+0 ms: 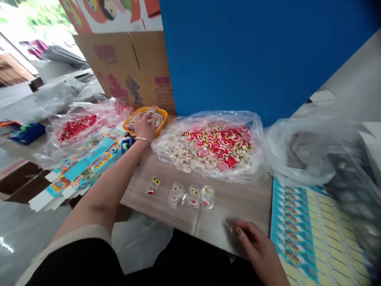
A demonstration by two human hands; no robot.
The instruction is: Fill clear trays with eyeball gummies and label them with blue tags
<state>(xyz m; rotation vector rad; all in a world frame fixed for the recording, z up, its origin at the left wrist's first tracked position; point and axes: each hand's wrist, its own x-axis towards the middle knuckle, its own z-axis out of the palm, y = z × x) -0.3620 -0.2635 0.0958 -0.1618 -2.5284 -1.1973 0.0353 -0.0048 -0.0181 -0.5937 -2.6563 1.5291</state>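
At the yellow basket (162, 127), my left hand (145, 126) reaches over the rim with bent fingers, down among small colourful pieces (156, 115). Its fingertips are partly hidden, so what they grip is unclear. My right hand (256, 240) is by the table's front edge, thumb and fingers drawn together; a blurred, pale patch at the fingertips cannot be made out. Between the hands lie several small clear plastic trays, among them a left one (152, 186), a middle one (193, 196) and a right one (207, 197), each with yellow eye-like pieces and a red piece.
A clear bag (214, 145) of red, white and yellow pieces lies behind the trays. Flat printed cartons (92, 161) and a blue tape dispenser (127, 145) sit left. Printed sheets (315, 230) and plastic wrap lie right. A cardboard box (133, 71) and blue panel (238, 55) stand behind.
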